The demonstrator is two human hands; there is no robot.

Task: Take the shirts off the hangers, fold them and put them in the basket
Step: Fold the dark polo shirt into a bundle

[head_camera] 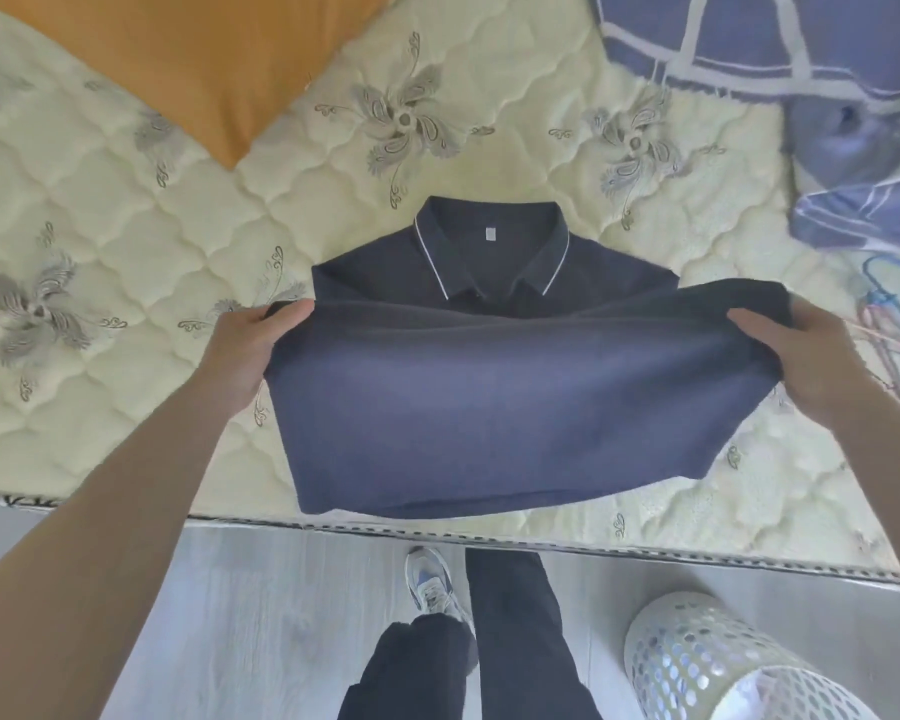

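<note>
Navy polo shirt (515, 407) is lying on the bed, right on the quilted cream mattress (100, 210), collar (492, 252) pointing away from the person and the front facing up. The collar has a thin white stripe along its edge and a small tag inside.

Both hands are on the shirt's bottom edge, which is lifted and pulled up over the body of the shirt so it sits just short of the collar. Left hand (250, 350) has its fingers (292, 309) curled round the left corner of the fabric, thumb on top. Right hand (801, 356) is doing the same on the right corner, cloth bunched in its grip. The fabric is stretched fairly flat between the 2 hands.

White basket (723, 662) with lots of holes stands on the grey floor (230, 615) at the lower right, well apart from the shirt. Something pale is in it, but I can't tell what.

Other stuff around: an orange pillow (193, 59) at the top left, a blue checked blanket (801, 70) crumpled at the top right, and some thin hangers (889, 324) on the mattress just beyond the right hand. Down below you can see dark trousers (515, 641) and 1 grey sneaker (430, 584).
</note>
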